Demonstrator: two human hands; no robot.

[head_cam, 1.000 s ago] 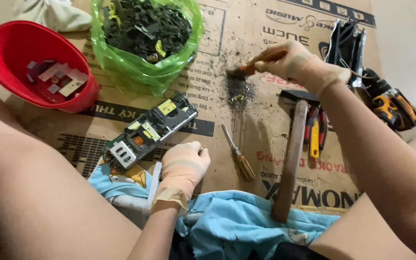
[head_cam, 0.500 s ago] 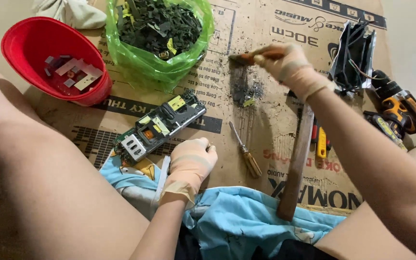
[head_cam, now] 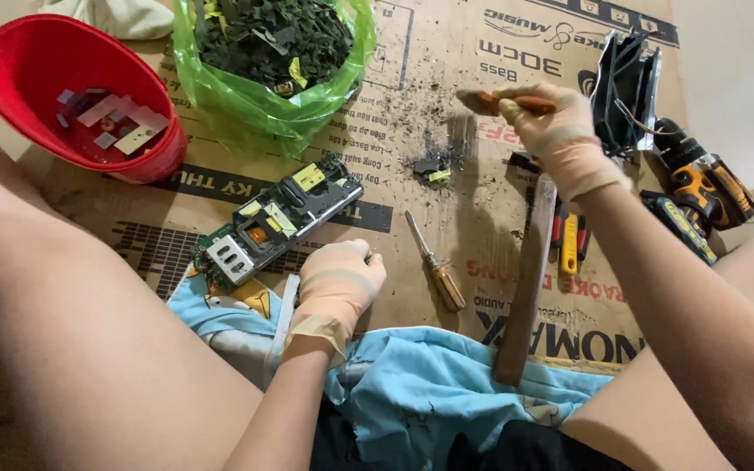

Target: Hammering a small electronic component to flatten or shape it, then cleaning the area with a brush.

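Observation:
My right hand [head_cam: 556, 131], in a thin glove, grips a small brush [head_cam: 489, 102] with an orange-brown handle, held just above the cardboard [head_cam: 447, 52]. A little pile of dark debris [head_cam: 434, 166] lies below and left of the brush. My gloved left hand [head_cam: 338, 283] rests as a closed fist on the cardboard, with nothing visible in it. A green circuit board [head_cam: 277, 222] with yellow and silver parts lies just left of it. A wooden-handled screwdriver [head_cam: 434, 262] lies to the right of the fist.
A red bowl [head_cam: 10, 87] with small metal pieces sits far left. Beside it stands a green plastic bag [head_cam: 272, 105] of dark scraps. A long-handled hammer [head_cam: 530, 279], red-yellow pliers [head_cam: 567, 240], a black metal casing [head_cam: 626, 83] and an orange-black drill [head_cam: 709, 187] lie right.
My right hand has carried the brush up and to the right, off the debris, which is now gathered into a smaller pile. My left fist stays by the board.

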